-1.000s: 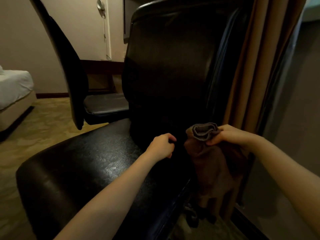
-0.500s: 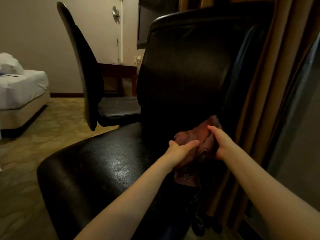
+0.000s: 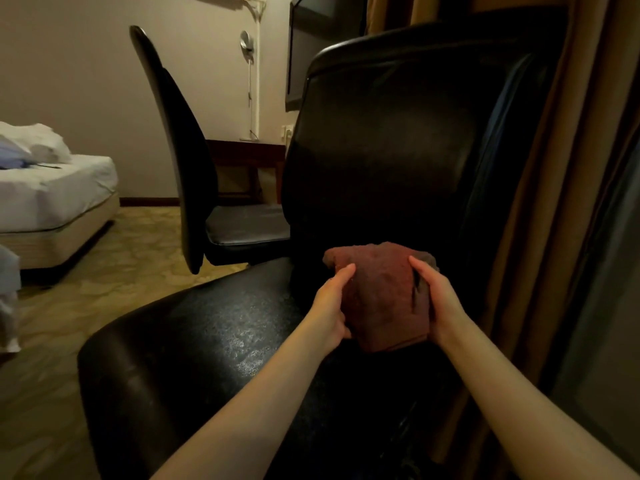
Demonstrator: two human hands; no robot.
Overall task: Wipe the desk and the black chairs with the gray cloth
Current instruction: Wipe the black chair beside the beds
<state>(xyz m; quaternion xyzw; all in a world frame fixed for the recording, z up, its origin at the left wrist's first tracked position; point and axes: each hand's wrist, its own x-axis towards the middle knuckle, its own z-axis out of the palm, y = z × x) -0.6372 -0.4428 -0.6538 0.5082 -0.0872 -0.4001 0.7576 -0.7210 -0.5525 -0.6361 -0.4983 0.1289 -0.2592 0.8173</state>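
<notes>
Head view: your left hand [image 3: 330, 303] grips the folded cloth [image 3: 381, 296] at its 9 o'clock edge, right hand [image 3: 438, 303] at 3 o'clock, thumbs on top, above the chair seat [image 3: 207, 341]. Keep it flat; wipe in overlapping strokes.

Arms forward, left hand [image 3: 330, 306] and right hand [image 3: 440, 303] tight around the cloth [image 3: 381, 296]

view: one wide-angle camera on my head
facing: forward and down, over my forearms onto the near black chair [image 3: 214, 341]
nearness: close; left hand [image 3: 330, 304], right hand [image 3: 438, 306] and cloth [image 3: 381, 296] mid-frame
</notes>
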